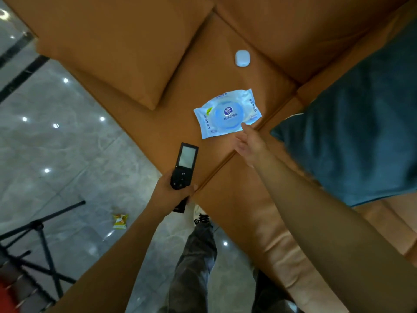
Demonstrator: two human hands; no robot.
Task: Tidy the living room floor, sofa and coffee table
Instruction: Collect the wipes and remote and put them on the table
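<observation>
1. The pale blue plastic packet of wet wipes (pixel 226 112) lies flat on the seat of the orange leather sofa (pixel 203 75). It sits near the seam between two seat cushions.
2. The packet's long axis runs roughly from 8 to 2 o'clock in the head view, so one long edge faces the person.
3. The right hand (pixel 249 146) is stretched out with straight, relaxed fingers and holds nothing. From this hand the packet lies at about 11 o'clock. The fingertips (pixel 244 127) are at the packet's near long edge, but motion blur hides whether they touch it.
4. The left hand (pixel 171 190) is curled round the lower end of a black rectangular remote control with a grey screen (pixel 185 164). From this hand the packet lies at about 1 o'clock, clearly farther off.
5. The right hand is therefore the nearer and the free one. I judge the pickup falls to it, with fingers closing across the packet's short width from that near edge.
6. A small white rounded plastic case (pixel 242 58) rests farther back on the same seat, at 12 o'clock from the packet and well apart from it.
7. A yellow crumpled snack wrapper (pixel 120 221) lies on the grey glossy tiled floor (pixel 67 143), at about 8 o'clock from the left hand. It looks like a later pickup.
</observation>
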